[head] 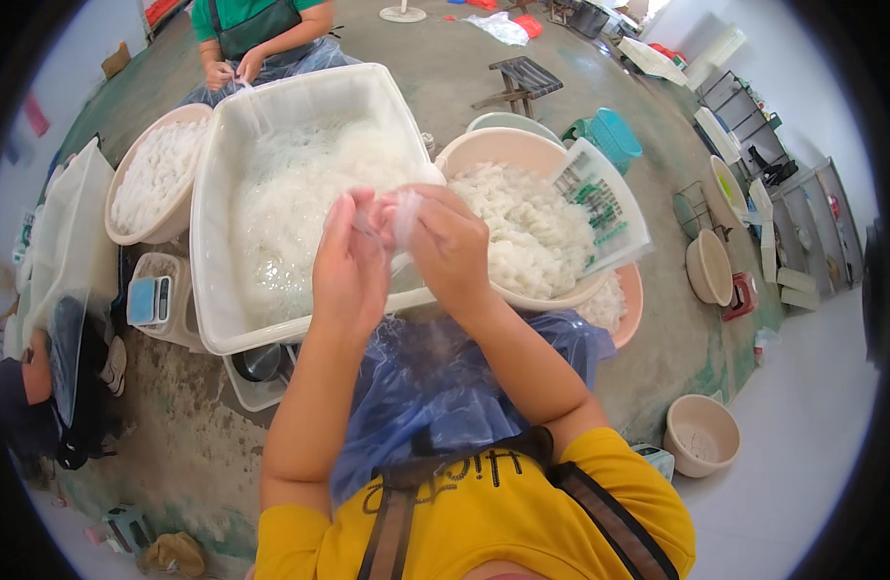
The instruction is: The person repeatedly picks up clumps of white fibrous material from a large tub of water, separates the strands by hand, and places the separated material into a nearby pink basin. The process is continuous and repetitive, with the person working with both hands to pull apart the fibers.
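My right hand (448,250) is raised over the near right corner of a large white plastic tub (211,290). A loop of thin, translucent white strands (407,221) is wound around its fingers. Close beside it, my left hand (350,261) has its fingertips at the same strands, which stretch between both hands; motion blurs the fingertips. Inside the tub, a mass of similar noodle-like strands (300,196) lies in wet, shiny liquid. To the right, a beige basin (463,148) holds many small white bundles (532,225).
Opposite, a person in green (271,36) handles strands at the tub's far edge. At left are another basin of bundles (158,177) and a digital scale (149,301). A printed plastic bag (601,206) leans in the right basin. A folding stool (524,80) stands beyond. Another person (35,406) sits at left.
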Tool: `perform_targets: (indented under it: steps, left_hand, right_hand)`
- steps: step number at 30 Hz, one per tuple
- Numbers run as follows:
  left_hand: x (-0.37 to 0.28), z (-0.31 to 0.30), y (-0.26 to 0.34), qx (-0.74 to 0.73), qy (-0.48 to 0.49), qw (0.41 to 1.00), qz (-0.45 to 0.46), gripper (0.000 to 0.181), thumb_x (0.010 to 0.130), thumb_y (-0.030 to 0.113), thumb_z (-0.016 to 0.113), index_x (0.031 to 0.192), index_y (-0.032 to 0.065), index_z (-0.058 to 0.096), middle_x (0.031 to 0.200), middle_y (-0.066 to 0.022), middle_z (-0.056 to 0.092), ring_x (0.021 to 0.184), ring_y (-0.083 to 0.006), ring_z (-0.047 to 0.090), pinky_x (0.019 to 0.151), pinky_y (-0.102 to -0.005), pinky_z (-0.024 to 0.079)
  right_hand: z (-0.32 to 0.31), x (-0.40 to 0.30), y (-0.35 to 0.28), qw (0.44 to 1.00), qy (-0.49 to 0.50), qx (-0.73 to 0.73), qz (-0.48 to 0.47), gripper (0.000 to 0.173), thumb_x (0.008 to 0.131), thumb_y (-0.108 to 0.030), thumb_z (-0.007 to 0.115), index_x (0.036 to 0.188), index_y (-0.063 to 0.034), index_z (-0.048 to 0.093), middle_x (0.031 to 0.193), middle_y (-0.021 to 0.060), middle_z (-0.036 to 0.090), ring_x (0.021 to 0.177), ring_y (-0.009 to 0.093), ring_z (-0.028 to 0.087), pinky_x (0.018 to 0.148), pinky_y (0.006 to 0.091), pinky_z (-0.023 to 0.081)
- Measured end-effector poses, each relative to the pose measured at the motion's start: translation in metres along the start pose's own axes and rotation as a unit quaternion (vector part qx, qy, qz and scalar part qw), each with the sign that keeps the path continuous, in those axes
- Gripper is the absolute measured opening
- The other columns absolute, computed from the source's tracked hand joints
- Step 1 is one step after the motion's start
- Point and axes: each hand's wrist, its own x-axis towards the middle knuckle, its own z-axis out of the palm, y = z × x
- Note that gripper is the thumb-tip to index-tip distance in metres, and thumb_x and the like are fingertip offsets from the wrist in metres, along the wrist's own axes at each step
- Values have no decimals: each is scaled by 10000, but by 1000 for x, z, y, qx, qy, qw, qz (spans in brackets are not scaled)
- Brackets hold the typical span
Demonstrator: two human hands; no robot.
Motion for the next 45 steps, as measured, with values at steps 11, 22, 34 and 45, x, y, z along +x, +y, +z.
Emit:
perform_targets:
  steps: [11,22,34,45]
  left_hand:
    - [-33,3,-5,509,-37,853,111,375,874,214,594,1157,28,433,1008,-104,588,1018,-174,513,913,-340,369]
    - [-26,3,-20,140,-93,976,-137,186,877,127,532,1036,34,509,967,-60,524,939,-134,491,895,-274,374]
    - [-60,42,-24,-6,-4,994,-107,134,937,190,458,992,75,497,920,-46,540,825,-130,515,813,-300,426]
    - [-61,45,35,372,-129,913,-112,115,861,111,593,910,37,520,800,16,544,707,-24,476,623,-187,399]
  right_hand:
    - [-29,-20,7,990,-5,-134,-36,94,720,-25,614,769,-61,686,806,84,660,903,225,637,991,463,366]
    - [-55,-18,-47,907,4,310,285,157,860,-84,568,812,40,652,861,93,644,732,154,609,666,254,485]
    - [-43,-18,-53,996,-71,-15,45,129,772,-88,679,860,7,674,881,124,673,919,264,652,754,306,501]
    - [-77,8,-84,923,-290,-241,-75,119,736,-100,656,794,-41,570,775,100,568,729,275,603,632,342,498]
